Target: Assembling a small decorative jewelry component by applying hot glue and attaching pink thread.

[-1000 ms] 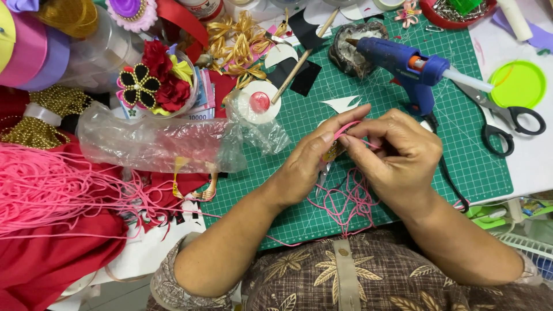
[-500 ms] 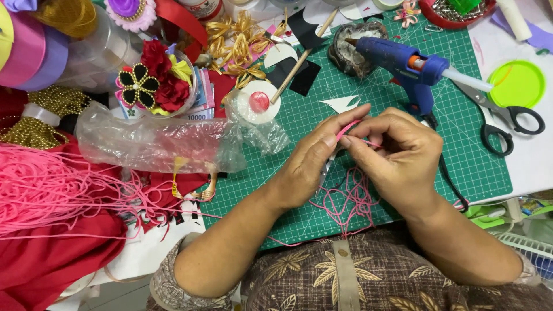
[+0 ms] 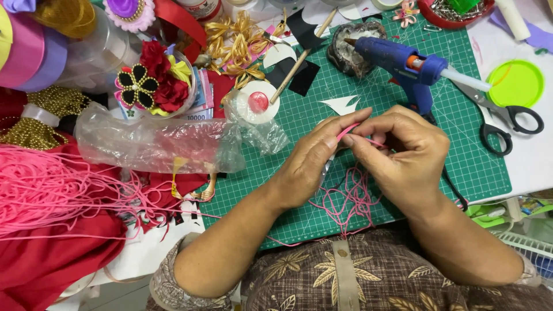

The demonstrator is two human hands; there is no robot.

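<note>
Nearest me, low centre: both forearms come up from a brown leaf-print shirt (image 3: 345,276). The left hand (image 3: 311,158) and right hand (image 3: 397,152) meet over the green cutting mat (image 3: 288,201), fingertips pressed together and pinched on a thin pink cord (image 3: 347,132). A short bit of it shows between the thumbs; the slack falls toward 6 o'clock into a loose tangle (image 3: 345,198) on the mat.

Step in hand, as I read it: shaping or knotting the cord end between the fingers. The next move seems to call for a steady pinch from one hand while the other works the free end; I cannot see the end itself, as the fingers cover it.

At 9 o'clock, a large heap of the same pink cord (image 3: 52,184) lies on red cloth (image 3: 52,259).

Further out, at 10 o'clock, a clear plastic bag (image 3: 155,144) lies on its side; contents unclear. Behind it is a clear tub (image 3: 187,92) holding red fabric roses and a black-and-gold flower.

At 1 o'clock, a blue glue gun (image 3: 403,63) stands just beyond the right hand, with scissors (image 3: 501,112) and a lime-green lid (image 3: 515,83) at 2 o'clock.

Far edge, 1 o'clock: a red bowl (image 3: 429,11) with metal clips inside.
</note>
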